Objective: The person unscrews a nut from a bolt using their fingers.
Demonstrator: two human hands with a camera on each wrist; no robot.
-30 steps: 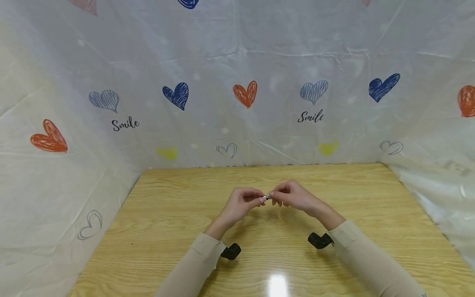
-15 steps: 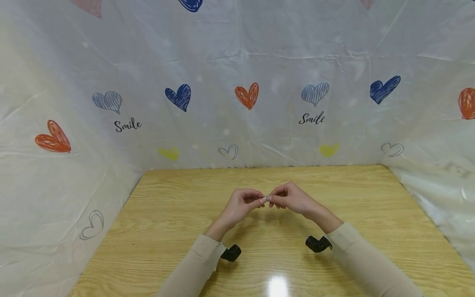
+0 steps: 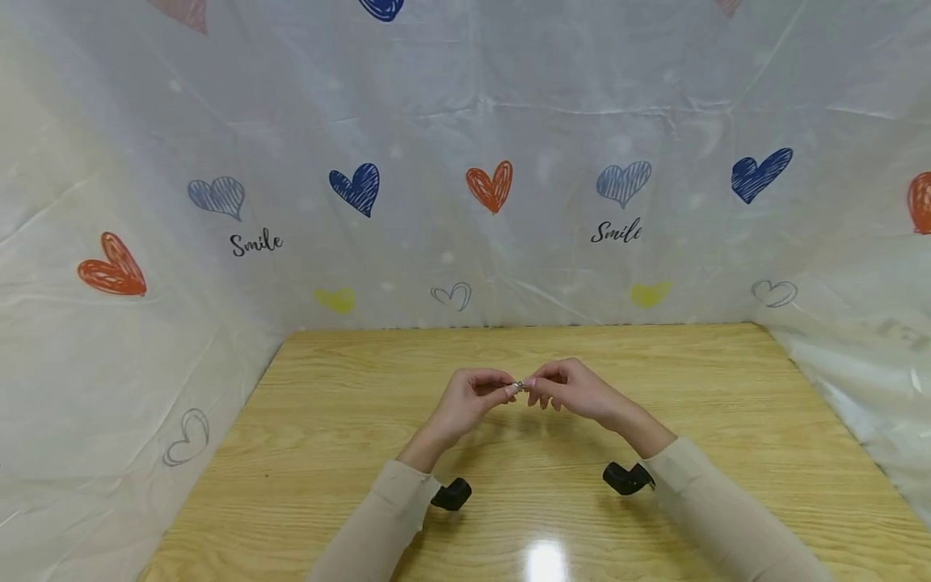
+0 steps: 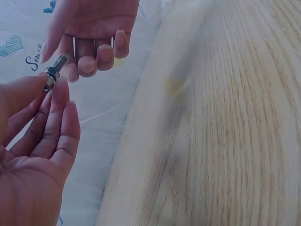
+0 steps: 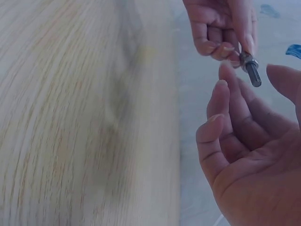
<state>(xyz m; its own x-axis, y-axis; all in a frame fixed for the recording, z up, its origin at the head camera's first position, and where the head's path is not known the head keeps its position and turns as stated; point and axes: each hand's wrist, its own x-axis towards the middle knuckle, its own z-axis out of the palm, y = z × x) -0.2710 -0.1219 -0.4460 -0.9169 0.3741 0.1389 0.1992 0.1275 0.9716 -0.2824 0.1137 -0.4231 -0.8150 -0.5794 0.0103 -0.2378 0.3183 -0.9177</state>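
A small metal bolt [image 4: 59,62] with a nut [image 4: 52,72] round its threaded shank is up above the table, between my two hands. My left hand [image 3: 465,402] pinches the nut end between thumb and fingertips, so that end is partly hidden. The bare shank [image 5: 254,75] points towards my right hand [image 3: 578,394]. In the right wrist view my right thumb [image 5: 284,82] stands apart from the fingers [image 5: 227,73], on either side of the shank's tip, and grips nothing.
Under the hands lies a wood-grain table [image 3: 349,420]. A white sheet [image 3: 407,242] printed with hearts hangs along its back and sides. Black camera mounts [image 3: 452,494] stick out from both sleeves, low over the table.
Half a second ago my right fingers covered the bolt's shank; now they have drawn slightly right and spread off it. My left hand keeps its pinch. The head view has shifted slightly.
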